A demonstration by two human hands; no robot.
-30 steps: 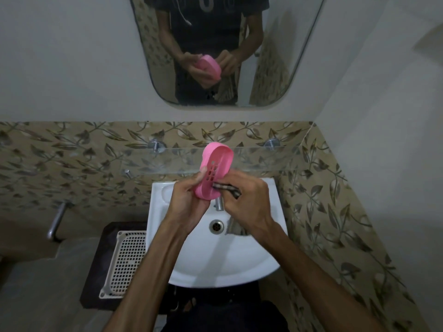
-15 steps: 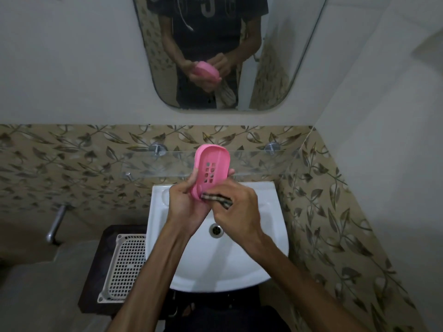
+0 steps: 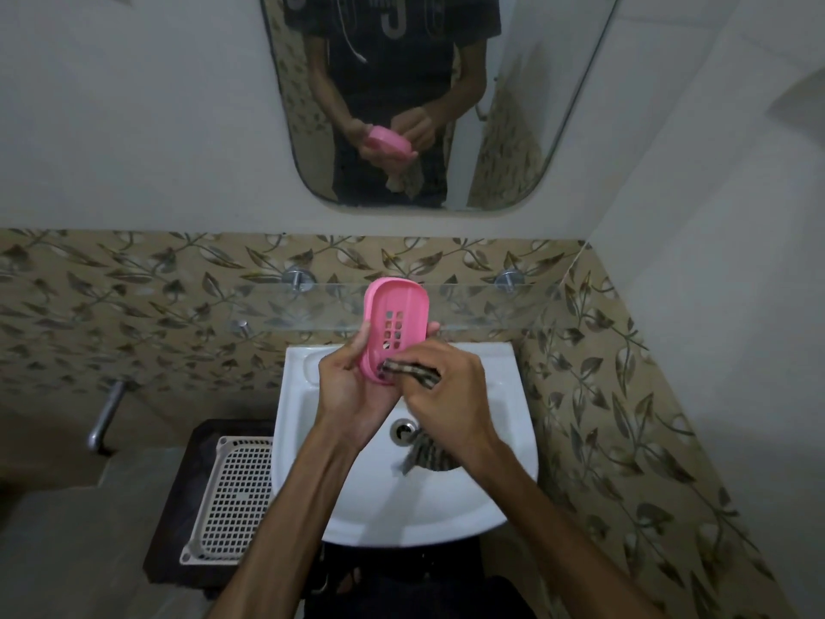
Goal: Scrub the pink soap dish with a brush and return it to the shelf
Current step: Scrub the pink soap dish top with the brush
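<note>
Pink soap dish (image 3: 395, 326): oval, raised rim, grid of square drain holes in floor. Held tilted over white sink (image 3: 500, 462), below glass shelf (image 3: 473, 306). Left hand (image 3: 352, 390) cups its lower end. Right hand (image 3: 451, 395) pinches striped cloth (image 3: 410, 370) against dish's lower edge.

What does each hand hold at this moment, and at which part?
The left hand holds the pink soap dish by its lower end, tilted up. The right hand grips a dark striped cloth, bunched against the dish's lower edge.
</note>
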